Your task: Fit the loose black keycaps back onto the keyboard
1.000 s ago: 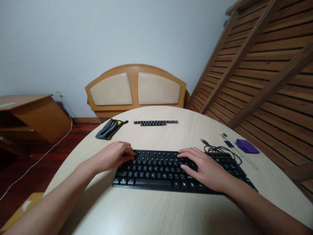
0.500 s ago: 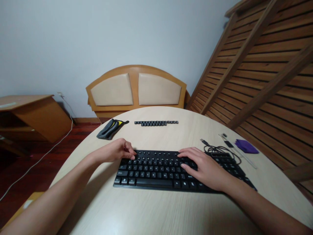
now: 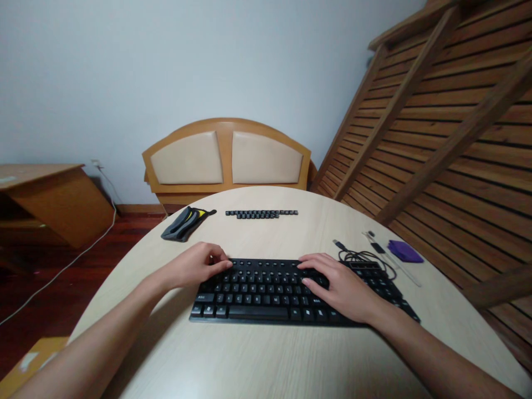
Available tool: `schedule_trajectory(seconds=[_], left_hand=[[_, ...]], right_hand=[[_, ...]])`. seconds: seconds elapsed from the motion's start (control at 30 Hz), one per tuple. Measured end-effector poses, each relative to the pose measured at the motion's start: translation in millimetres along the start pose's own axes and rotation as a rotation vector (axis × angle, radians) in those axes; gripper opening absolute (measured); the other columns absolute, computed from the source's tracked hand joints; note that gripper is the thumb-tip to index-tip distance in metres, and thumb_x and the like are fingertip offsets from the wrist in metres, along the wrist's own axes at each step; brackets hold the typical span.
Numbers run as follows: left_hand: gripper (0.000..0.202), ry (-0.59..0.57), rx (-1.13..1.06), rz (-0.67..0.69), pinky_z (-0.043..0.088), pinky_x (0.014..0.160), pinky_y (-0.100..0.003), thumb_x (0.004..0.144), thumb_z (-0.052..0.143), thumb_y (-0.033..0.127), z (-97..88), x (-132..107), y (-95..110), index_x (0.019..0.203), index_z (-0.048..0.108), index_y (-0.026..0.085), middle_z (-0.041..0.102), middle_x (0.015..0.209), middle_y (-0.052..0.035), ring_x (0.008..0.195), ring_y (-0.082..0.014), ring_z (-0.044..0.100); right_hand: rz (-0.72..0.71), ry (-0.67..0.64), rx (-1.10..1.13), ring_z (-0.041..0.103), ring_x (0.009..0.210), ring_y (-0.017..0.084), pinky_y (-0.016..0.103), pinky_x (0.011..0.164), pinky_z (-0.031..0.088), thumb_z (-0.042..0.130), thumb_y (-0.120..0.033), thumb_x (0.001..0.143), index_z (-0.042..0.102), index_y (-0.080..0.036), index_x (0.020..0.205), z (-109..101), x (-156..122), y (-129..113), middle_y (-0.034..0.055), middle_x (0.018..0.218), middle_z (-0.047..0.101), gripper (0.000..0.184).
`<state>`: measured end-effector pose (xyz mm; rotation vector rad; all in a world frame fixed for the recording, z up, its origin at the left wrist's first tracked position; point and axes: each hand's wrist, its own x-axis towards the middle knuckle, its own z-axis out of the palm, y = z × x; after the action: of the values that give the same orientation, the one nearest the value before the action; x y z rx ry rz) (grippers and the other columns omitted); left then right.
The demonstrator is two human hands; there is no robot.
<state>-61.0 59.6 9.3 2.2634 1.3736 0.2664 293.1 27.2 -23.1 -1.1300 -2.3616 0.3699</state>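
A black keyboard point(image 3: 257, 313) lies on the round light-wood table. At its upper left corner is my left hand point(image 3: 201, 265), thumb and fingers drawn together over the top rows of keys. Whatever is between those fingertips is hidden. My right hand point(image 3: 332, 280) rests over the right part of the keyboard, fingers stretched toward the back edge and thumb apart on the keys. Behind the keyboard, small black loose keycaps point(image 3: 257, 214) stand in two rows. The keys under my right palm are covered.
A grey, black and yellow pouch-like item point(image 3: 183, 224) lies at the back left. To the right are a coiled black USB cable point(image 3: 359, 256), a thin white stick-like tool point(image 3: 403, 267) and a folded purple cloth point(image 3: 405, 251). A slatted wooden panel point(image 3: 436, 138) leans beyond the table.
My left fingertips have shifted slightly toward the top edge of the keyboard. The right hand keeps its place on the keys. The whole view has shifted a little.
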Motion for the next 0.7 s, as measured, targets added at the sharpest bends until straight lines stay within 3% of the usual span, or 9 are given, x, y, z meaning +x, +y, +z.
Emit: schedule_trajectory(seconds=[0.07, 0.17, 0.27, 0.37, 0.43, 0.53, 0.7], left_hand=[[0.033, 0.128, 0.103, 0.053, 0.049, 0.077, -0.035, 0.096, 0.052, 0.045, 9.1, 1.4, 7.0, 0.095, 0.073, 0.020, 0.072, 0.092, -0.0057, 0.086, -0.0229, 0.065], [0.030, 0.290, 0.158, 0.126, 0.048, 0.092, -0.040, 0.100, 0.047, 0.040, 26.0, 2.8, 18.7, 0.099, 0.069, 0.020, 0.067, 0.108, -0.0076, 0.101, -0.0244, 0.062], [0.032, 0.341, 0.173, 0.114, 0.046, 0.098, -0.045, 0.101, 0.044, 0.040, 41.2, 3.5, 25.5, 0.113, 0.064, 0.018, 0.063, 0.119, -0.0103, 0.109, -0.0268, 0.059], [0.032, 0.329, 0.180, 0.103, 0.047, 0.098, -0.045, 0.102, 0.041, 0.038, 50.7, 5.1, 26.2, 0.116, 0.061, 0.018, 0.062, 0.120, -0.0108, 0.110, -0.0272, 0.058], [0.029, 0.307, 0.202, 0.102, 0.048, 0.095, -0.045, 0.102, 0.041, 0.035, 53.5, 6.7, 25.4, 0.112, 0.062, 0.018, 0.063, 0.114, -0.0106, 0.105, -0.0273, 0.059], [0.026, 0.296, 0.232, 0.099, 0.048, 0.092, -0.045, 0.100, 0.043, 0.032, 54.7, 8.3, 24.8, 0.110, 0.062, 0.017, 0.063, 0.109, -0.0106, 0.101, -0.0276, 0.059], [0.027, 0.303, 0.243, 0.122, 0.047, 0.092, -0.046, 0.101, 0.041, 0.033, 55.6, 8.5, 24.3, 0.113, 0.061, 0.018, 0.062, 0.109, -0.0100, 0.101, -0.0275, 0.058]], right_hand=[[0.043, 0.078, 0.021, 0.063, 0.108, 0.022, 0.039, 0.097, 0.048, 0.053, -0.034, 0.097, 0.067, -0.023, 0.105, -1.2, -0.2, 0.2, 0.0064, 0.112, 0.070, 0.019], [0.194, 0.264, 0.058, 0.067, 0.090, 0.022, 0.036, 0.084, 0.051, 0.045, -0.039, 0.100, 0.068, -0.022, 0.087, -9.5, -0.9, 3.5, 0.0055, 0.092, 0.072, 0.031], [0.339, 0.500, 0.103, 0.064, 0.072, 0.021, 0.033, 0.069, 0.049, 0.042, -0.046, 0.099, 0.067, -0.021, 0.082, -23.7, -0.8, 12.1, 0.0039, 0.073, 0.066, 0.040], [0.395, 0.669, 0.158, 0.055, 0.059, 0.018, 0.030, 0.058, 0.044, 0.040, -0.049, 0.098, 0.063, -0.020, 0.080, -34.9, 4.9, 26.1, 0.0002, 0.060, 0.054, 0.041], [0.434, 0.635, 0.169, 0.053, 0.055, 0.017, 0.029, 0.054, 0.042, 0.039, -0.049, 0.098, 0.062, -0.020, 0.082, -36.6, 14.3, 37.2, -0.0009, 0.059, 0.053, 0.040], [0.520, 0.323, 0.022, 0.060, 0.061, 0.017, 0.029, 0.058, 0.045, 0.035, -0.043, 0.098, 0.064, -0.017, 0.095, -29.6, 36.1, 52.9, 0.0030, 0.073, 0.066, 0.039], [0.466, 0.082, -0.100, 0.067, 0.084, 0.019, 0.028, 0.076, 0.048, 0.055, -0.027, 0.090, 0.067, -0.016, 0.105, -9.8, 80.3, 66.4, 0.0066, 0.091, 0.075, 0.022]])
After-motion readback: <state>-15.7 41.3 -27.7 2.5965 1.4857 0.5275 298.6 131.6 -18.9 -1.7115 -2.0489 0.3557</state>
